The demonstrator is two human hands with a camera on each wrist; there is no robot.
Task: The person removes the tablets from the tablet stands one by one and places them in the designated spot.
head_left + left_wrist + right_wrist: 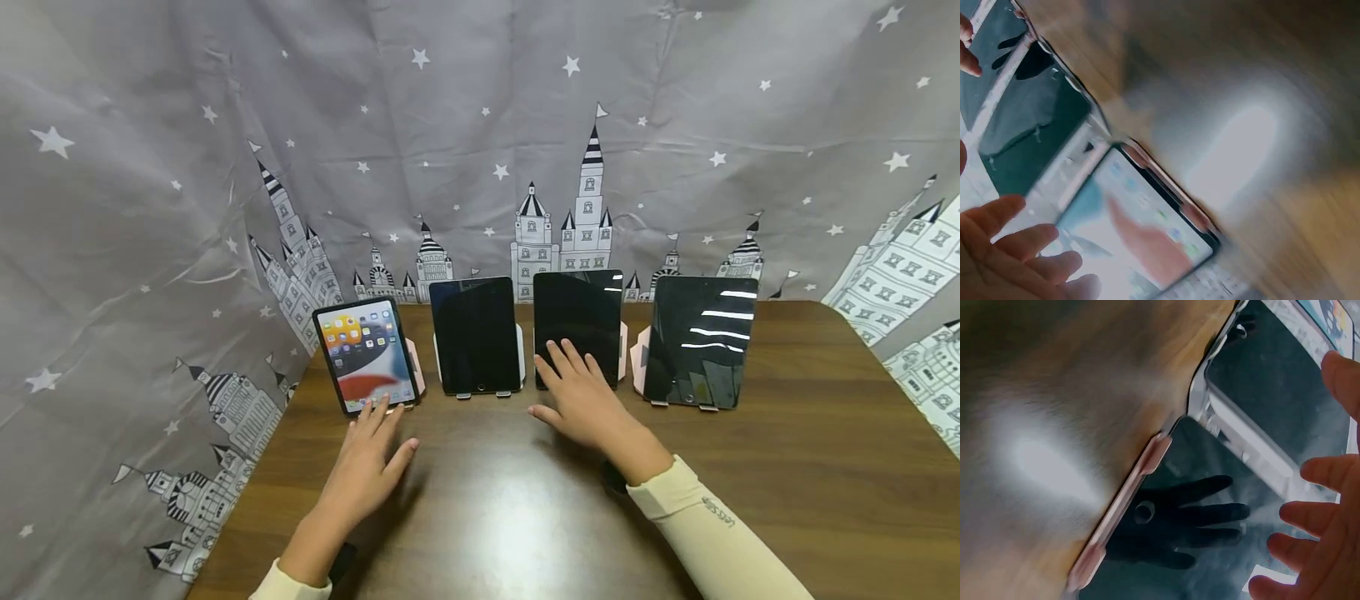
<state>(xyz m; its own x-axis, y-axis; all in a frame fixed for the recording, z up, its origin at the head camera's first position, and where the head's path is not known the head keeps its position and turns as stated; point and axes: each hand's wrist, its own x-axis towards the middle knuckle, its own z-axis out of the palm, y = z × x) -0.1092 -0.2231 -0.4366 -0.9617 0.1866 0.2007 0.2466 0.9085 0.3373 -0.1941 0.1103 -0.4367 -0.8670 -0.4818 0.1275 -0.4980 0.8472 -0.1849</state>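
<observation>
My left hand [366, 462] hovers before the lower edge of a tablet [363, 354] whose lit screen shows app icons. Its fingers are spread and hold nothing; the left wrist view has the fingertips overlapping that tablet. In front of a dark tablet [576, 308], right of centre, is my right hand [588, 408], fingers spread. The right wrist view shows this hand's dark reflection in the glass [1172, 519], with a gap between hand and reflection. Between these two stands another dark tablet [474, 333]. Whether any fingertip touches a screen, I cannot tell.
At the right end of the row leans a further dark tablet [701, 342] with bright light streaks on it. Small stands [640, 358], pinkish or white, prop the tablets up. Behind the brown wooden table [810, 433] hangs a grey curtain [465, 125] with stars and castles.
</observation>
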